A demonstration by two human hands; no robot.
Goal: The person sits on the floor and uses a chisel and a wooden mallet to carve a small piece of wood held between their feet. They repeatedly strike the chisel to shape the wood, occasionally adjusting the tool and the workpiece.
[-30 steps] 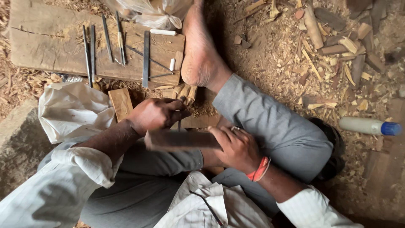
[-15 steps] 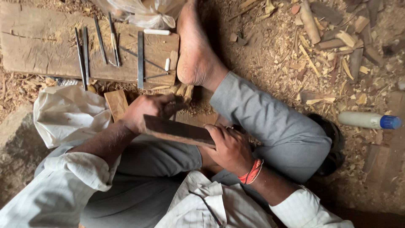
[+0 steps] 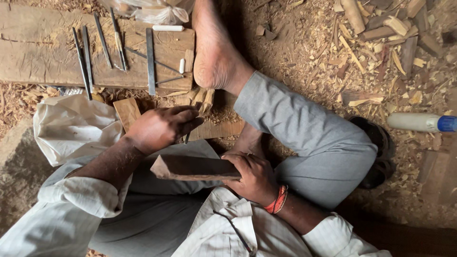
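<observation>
Several chisels [image 3: 119,47] lie on plank [image 3: 43,62] beyond foot [image 3: 216,52].

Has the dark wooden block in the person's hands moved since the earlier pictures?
Yes. The dark wooden block, held by the right hand, has come down toward the person's body, away from the plank of tools.

A long worn plank [image 3: 43,52] lies across the top left on the floor, carrying a row of slim metal chisels [image 3: 85,59], a flat steel file [image 3: 150,59] and two small white sticks [image 3: 167,28]. A clear plastic bag [image 3: 157,12] sits just behind the plank, and a crumpled white cloth [image 3: 71,126] lies below it. To the right, wood chips and offcuts [image 3: 381,33] litter the sawdust-covered floor [image 3: 304,43], with a white bottle with a blue cap [image 3: 421,122] lying on its side.
</observation>
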